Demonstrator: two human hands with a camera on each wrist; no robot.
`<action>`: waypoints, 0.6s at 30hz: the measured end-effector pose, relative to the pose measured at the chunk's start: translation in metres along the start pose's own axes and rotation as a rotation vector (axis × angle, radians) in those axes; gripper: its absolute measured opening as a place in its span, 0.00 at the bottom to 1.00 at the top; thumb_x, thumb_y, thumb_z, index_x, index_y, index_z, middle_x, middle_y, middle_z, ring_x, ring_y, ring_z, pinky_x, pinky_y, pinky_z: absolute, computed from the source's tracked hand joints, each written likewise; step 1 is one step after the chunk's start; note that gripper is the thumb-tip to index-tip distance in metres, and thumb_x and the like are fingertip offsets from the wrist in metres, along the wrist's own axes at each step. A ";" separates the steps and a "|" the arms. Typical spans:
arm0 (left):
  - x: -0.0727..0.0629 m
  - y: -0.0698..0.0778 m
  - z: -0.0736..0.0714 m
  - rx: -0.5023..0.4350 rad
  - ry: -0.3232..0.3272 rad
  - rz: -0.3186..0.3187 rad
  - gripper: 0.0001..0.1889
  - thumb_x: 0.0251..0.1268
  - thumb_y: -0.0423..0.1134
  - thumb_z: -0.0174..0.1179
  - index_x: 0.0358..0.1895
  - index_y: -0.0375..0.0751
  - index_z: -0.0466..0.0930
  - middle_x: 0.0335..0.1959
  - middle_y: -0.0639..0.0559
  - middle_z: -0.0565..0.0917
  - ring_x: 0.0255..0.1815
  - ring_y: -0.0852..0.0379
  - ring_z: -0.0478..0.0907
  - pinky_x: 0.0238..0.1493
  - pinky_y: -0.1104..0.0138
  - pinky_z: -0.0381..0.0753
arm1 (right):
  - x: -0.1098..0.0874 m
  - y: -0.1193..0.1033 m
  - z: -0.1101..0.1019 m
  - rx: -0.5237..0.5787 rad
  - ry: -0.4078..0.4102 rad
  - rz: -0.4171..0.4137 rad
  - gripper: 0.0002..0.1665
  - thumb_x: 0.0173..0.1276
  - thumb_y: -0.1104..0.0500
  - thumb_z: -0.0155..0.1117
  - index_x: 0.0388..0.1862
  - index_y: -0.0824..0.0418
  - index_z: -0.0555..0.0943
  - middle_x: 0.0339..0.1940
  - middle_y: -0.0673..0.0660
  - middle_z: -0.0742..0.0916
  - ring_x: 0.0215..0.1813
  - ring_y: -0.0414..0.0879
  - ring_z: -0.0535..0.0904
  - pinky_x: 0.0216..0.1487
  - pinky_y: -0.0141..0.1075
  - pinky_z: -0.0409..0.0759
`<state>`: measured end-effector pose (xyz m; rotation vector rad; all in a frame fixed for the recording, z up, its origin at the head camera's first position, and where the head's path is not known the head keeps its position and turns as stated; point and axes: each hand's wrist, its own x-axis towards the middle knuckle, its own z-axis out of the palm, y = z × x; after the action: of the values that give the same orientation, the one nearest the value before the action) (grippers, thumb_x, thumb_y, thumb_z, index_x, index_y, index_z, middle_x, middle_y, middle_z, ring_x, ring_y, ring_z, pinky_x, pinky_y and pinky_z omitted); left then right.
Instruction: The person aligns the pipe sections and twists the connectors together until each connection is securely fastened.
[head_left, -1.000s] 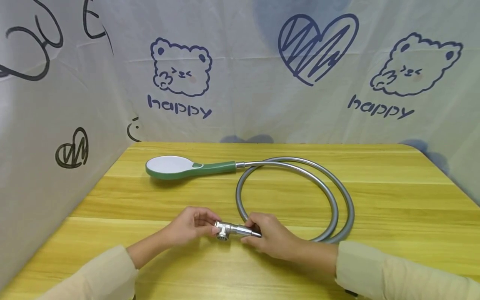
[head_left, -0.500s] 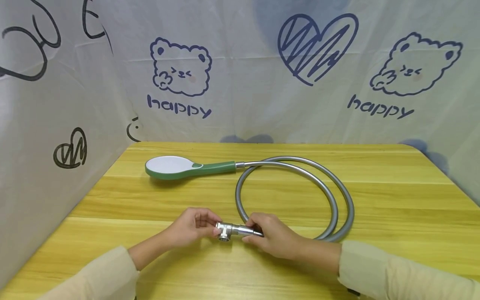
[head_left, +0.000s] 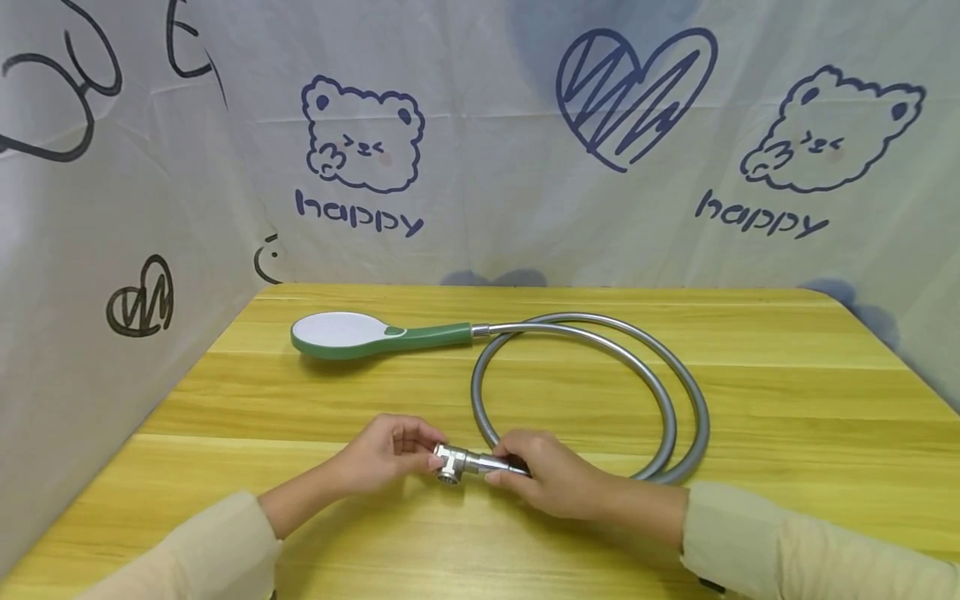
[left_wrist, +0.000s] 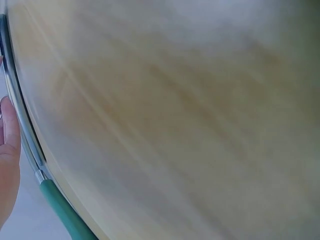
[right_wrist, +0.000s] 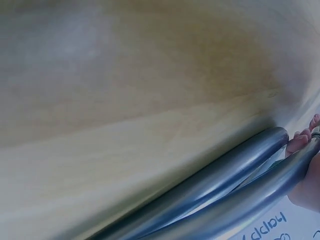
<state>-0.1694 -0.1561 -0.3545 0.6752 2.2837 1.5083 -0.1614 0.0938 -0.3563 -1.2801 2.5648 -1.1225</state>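
Observation:
My left hand (head_left: 388,457) pinches a small chrome T-shaped fitting (head_left: 453,460) between thumb and fingers, one round opening facing down and toward me. The end connector (head_left: 489,463) of a grey metal shower hose (head_left: 666,400) lines up with the fitting's right side and meets it. Thumb and fingers of my right hand (head_left: 555,477) grip that connector. Behind the hands lies a green handheld shower head (head_left: 341,335), white face up, joined to the hose's other end. Its green handle (left_wrist: 65,212) shows in the left wrist view; the hose (right_wrist: 250,172) crosses the right wrist view.
The hose forms a wide loop on the yellow wood-grain table (head_left: 810,417), mostly behind and right of my right hand. A pale cloth backdrop (head_left: 495,200) with drawn bears and hearts stands along the table's back and left sides.
Both hands have shifted slightly right together with the fitting and hose end. The shower head and the hose loop stay where they were.

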 end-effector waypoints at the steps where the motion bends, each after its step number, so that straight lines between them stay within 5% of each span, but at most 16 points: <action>1: 0.000 0.000 0.000 0.002 0.000 0.003 0.14 0.57 0.30 0.61 0.44 0.23 0.76 0.38 0.34 0.82 0.35 0.60 0.80 0.40 0.72 0.82 | 0.000 0.000 0.000 -0.006 0.002 -0.010 0.10 0.67 0.57 0.58 0.32 0.63 0.80 0.24 0.49 0.78 0.25 0.30 0.66 0.23 0.23 0.71; 11: 0.000 0.001 0.001 0.002 0.005 0.009 0.14 0.57 0.30 0.62 0.44 0.23 0.77 0.37 0.34 0.82 0.34 0.61 0.80 0.39 0.72 0.82 | 0.000 0.002 0.000 -0.007 0.004 -0.027 0.11 0.69 0.57 0.56 0.34 0.63 0.81 0.25 0.50 0.79 0.26 0.30 0.66 0.23 0.23 0.71; 18: 0.000 0.002 0.002 -0.018 0.011 0.002 0.14 0.57 0.30 0.61 0.45 0.22 0.76 0.38 0.33 0.82 0.34 0.62 0.80 0.39 0.73 0.82 | -0.001 0.000 -0.001 0.039 0.020 0.012 0.08 0.67 0.59 0.59 0.39 0.62 0.73 0.25 0.49 0.78 0.26 0.31 0.67 0.24 0.23 0.73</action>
<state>-0.1684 -0.1539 -0.3533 0.6662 2.2754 1.5358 -0.1608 0.0953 -0.3561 -1.2503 2.5474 -1.1836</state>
